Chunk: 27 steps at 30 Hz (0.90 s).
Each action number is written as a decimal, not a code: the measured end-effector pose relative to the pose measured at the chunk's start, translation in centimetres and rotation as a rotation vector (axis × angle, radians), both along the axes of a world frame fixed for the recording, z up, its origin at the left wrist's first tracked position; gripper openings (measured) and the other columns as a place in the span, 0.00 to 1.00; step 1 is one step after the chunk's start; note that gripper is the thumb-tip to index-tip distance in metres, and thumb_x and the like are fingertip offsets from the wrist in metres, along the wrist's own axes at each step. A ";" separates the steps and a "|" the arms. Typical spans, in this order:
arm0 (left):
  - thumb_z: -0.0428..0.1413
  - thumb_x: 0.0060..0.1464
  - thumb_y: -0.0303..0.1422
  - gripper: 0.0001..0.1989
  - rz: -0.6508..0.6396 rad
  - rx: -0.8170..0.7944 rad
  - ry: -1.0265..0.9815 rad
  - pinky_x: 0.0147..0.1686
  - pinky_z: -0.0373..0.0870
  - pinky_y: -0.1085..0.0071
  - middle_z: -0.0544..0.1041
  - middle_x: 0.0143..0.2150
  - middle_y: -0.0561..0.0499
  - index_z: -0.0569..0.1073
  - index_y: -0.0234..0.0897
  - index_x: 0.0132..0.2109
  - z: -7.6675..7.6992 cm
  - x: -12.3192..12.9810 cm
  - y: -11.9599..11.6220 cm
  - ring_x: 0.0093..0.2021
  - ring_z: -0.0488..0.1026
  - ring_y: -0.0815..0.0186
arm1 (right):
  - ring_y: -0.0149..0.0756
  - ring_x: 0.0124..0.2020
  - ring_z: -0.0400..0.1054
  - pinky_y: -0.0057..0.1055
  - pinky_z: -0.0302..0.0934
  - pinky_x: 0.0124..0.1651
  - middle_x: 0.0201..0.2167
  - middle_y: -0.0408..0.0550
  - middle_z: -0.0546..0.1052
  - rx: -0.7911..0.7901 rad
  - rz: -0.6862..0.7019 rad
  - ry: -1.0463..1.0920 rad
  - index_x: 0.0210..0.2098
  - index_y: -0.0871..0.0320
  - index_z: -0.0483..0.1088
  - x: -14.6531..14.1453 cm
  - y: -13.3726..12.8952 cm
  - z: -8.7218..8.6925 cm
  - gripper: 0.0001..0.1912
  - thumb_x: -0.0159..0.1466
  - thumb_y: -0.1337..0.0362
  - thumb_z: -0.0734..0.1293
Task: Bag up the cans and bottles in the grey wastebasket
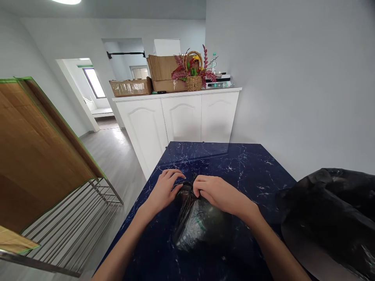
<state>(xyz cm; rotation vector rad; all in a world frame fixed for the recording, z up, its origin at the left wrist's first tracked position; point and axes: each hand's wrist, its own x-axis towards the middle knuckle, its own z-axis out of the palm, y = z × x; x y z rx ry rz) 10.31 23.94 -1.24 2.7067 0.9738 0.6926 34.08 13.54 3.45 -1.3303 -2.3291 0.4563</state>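
A filled black plastic bag (202, 224) rests on the dark blue marbled table (249, 168), its gathered top pointing away from me. At the left of that top is my left hand (167, 186), thumb and fingers apart and curved around the bag's edge, with nothing clearly pinched between them. My right hand (211, 188) has its fingers curled closed on the right side of the gathered plastic. The exact fingertip contact is partly hidden by the folds.
Another large black plastic bag (331, 214) lies at the right. Beyond the table stands a white cabinet (184, 121) bearing cardboard boxes (131, 86) and a flower basket (193, 82). A metal rack (88, 218) with a brown mat (38, 148) stands left.
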 end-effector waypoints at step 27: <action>0.52 0.65 0.56 0.23 0.400 -0.213 -0.488 0.29 0.64 0.70 0.68 0.24 0.56 0.64 0.43 0.33 3.3 -3.6 2.1 0.26 0.70 0.65 | 0.36 0.37 0.69 0.32 0.52 0.35 0.43 0.45 0.79 0.048 -0.588 -0.105 0.37 0.53 0.72 9.4 0.1 -0.7 0.15 0.70 0.73 0.56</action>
